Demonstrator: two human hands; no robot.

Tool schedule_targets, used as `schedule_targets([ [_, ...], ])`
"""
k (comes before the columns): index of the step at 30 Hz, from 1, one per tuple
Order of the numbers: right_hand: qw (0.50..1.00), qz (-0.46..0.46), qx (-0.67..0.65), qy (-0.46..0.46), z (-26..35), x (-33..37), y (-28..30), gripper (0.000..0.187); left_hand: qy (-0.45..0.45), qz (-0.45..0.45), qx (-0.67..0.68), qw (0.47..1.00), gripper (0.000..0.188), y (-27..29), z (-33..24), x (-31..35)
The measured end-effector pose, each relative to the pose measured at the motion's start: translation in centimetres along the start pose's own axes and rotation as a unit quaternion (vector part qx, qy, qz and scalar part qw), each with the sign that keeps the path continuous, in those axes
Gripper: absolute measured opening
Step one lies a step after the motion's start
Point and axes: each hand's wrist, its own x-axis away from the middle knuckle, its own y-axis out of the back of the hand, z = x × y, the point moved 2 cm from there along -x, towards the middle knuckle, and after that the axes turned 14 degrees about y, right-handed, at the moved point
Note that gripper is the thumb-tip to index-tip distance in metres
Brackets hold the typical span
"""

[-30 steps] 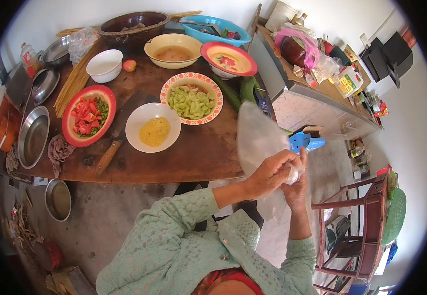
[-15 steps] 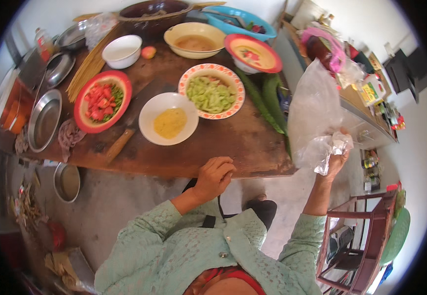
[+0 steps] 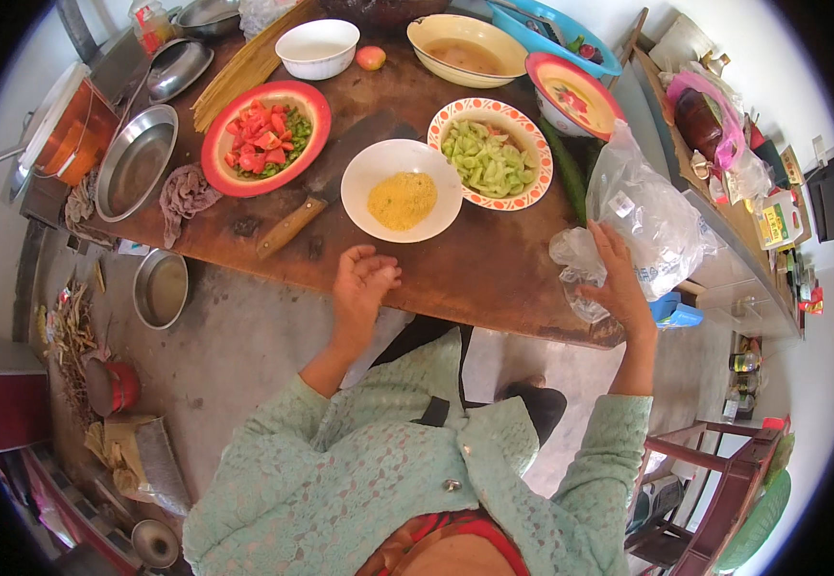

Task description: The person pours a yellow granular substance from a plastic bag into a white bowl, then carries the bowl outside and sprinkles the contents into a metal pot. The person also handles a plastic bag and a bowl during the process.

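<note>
My right hand [image 3: 617, 283] has its fingers spread and rests against a crumpled transparent plastic bag [image 3: 662, 235] at the table's right end. Crinkled plastic [image 3: 575, 252] also lies by its fingertips. My left hand [image 3: 364, 288] holds nothing; its fingers are loosely bent and apart, just off the table's front edge. Nearest to it stands a white bowl [image 3: 355, 187] with yellow crumbly powder [image 3: 404, 202]. Behind and to the right, an orange-patterned bowl [image 3: 441, 123] holds chopped pale green vegetable [image 3: 489, 161]. A wooden-handled cleaver [image 3: 292, 228] lies left of the white bowl.
A red-rimmed bowl [image 3: 211, 158] contains chopped tomato and green pieces. Farther back are an empty-looking white bowl [image 3: 316, 48], a tomato [image 3: 371, 59], a cream basin [image 3: 417, 43], a blue basin [image 3: 609, 65] and a red-rimmed dish [image 3: 609, 106]. Green cucumbers [image 3: 566, 168] lie partly behind the bag.
My right hand has let go of the silvery plastic it gripped and opened over the bag, which now lies lower on the table. My left hand has uncurled and the view has shifted.
</note>
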Motion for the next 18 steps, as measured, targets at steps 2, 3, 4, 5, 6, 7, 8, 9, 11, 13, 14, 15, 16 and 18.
schedule_targets([
  [2, 0.999, -0.017, 0.024, -0.013, 1.2, 0.1, 0.6, 0.089, 0.044, -0.012, 0.046, 0.998, 0.036, 0.3, -1.3, -0.9],
  [3, 0.999, -0.024, 0.037, -0.020, 2.1, 0.2, 1.2, 0.089, 0.061, -0.010, 0.067, 0.996, 0.038, 0.4, -1.7, -1.4],
  [4, 0.997, -0.033, 0.055, -0.033, 3.2, 0.0, 1.9, 0.085, 0.078, -0.011, 0.086, 0.993, 0.041, 0.6, -2.0, -1.9],
  [5, 0.995, -0.042, 0.072, -0.046, 4.6, -0.2, 2.9, 0.080, 0.095, 0.004, 0.087, 0.992, 0.042, 0.8, -2.3, -2.4],
  [6, 0.992, -0.052, 0.092, -0.061, 5.4, 0.0, 3.7, 0.076, 0.111, 0.022, 0.089, 0.990, 0.043, 0.8, -2.6, -3.0],
  [7, 0.989, -0.083, 0.114, -0.046, 5.7, 0.3, 4.0, 0.070, 0.127, 0.040, 0.090, 0.987, 0.044, 0.8, -2.8, -3.5],
  [8, 0.984, -0.113, 0.135, -0.031, 6.0, 0.6, 4.2, 0.064, 0.131, 0.039, 0.084, 0.987, 0.042, 0.8, -2.9, -3.9],
  [9, 0.977, -0.143, 0.158, -0.014, 6.4, 0.9, 4.6, 0.058, 0.133, 0.039, 0.079, 0.987, 0.040, 0.6, -3.0, -4.3],
  [11, 0.981, -0.178, 0.071, 0.006, 7.7, 1.6, 3.8, 0.042, 0.133, 0.047, 0.067, 0.988, 0.038, 0.8, -3.1, -5.0],
  [13, 0.984, -0.173, -0.021, 0.045, 7.4, 3.3, 1.2, 0.042, 0.131, 0.075, 0.056, 0.987, 0.037, 0.9, -2.6, -5.9],
  [14, 0.988, -0.129, -0.029, 0.074, 8.0, 3.4, -0.1, 0.041, 0.124, 0.073, 0.063, 0.988, 0.037, 0.9, -2.6, -5.8],
  [15, 0.990, -0.086, -0.038, 0.102, 9.0, 3.3, -1.6, 0.041, 0.118, 0.070, 0.069, 0.988, 0.037, 0.9, -2.7, -5.7],
  [16, 0.993, -0.061, -0.052, 0.087, 9.3, 3.5, -3.3, 0.043, 0.112, 0.070, 0.076, 0.988, 0.038, 0.7, -2.9, -5.6],
  [18, 0.995, -0.028, -0.067, 0.071, 9.4, 4.2, -6.5, 0.048, 0.105, 0.055, 0.083, 0.989, 0.037, 1.4, -3.4, -4.4],
])
